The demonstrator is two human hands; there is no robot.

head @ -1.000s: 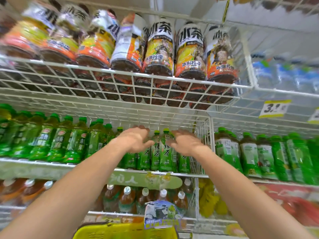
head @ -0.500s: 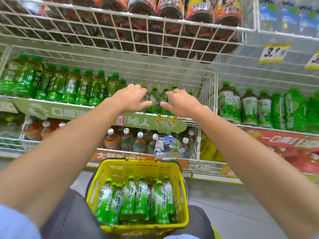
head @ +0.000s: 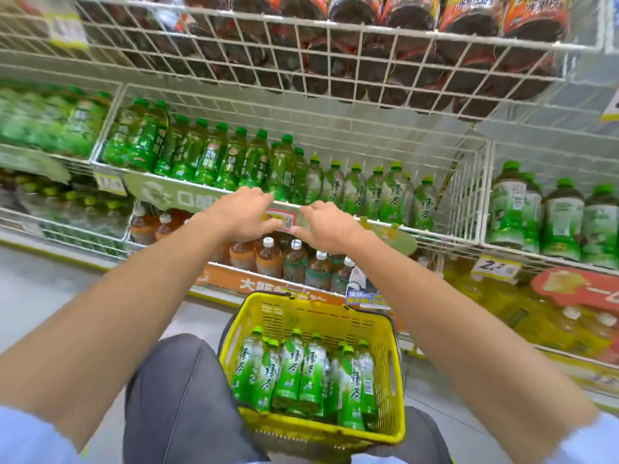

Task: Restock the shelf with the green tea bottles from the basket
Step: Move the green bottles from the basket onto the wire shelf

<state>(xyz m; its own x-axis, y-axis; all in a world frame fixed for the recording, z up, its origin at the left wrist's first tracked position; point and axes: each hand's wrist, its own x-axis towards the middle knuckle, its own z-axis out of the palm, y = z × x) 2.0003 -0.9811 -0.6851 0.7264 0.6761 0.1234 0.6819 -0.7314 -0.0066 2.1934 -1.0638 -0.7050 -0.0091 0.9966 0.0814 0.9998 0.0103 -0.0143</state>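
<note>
Head view has the left hand (head: pixel 244 214) and right hand (head: pixel 326 226) side by side in front of the shelf (head: pixel 435 232) edge. Each grip is released, fingers loosely bent and holding nothing. The green tea bottles (head: pixel 311 376) stand packed together in the yellow basket (head: pixel 390 380) on the person's lap, caps up and tipped slightly toward the shelf, long axes near vertical. The next step is probably fetching a bottle. Take it round the body below the cap and lift it along its axis so its neighbours stay put. Then stand it upright, label forward, beside the matching row (head: pixel 388 195).
</note>
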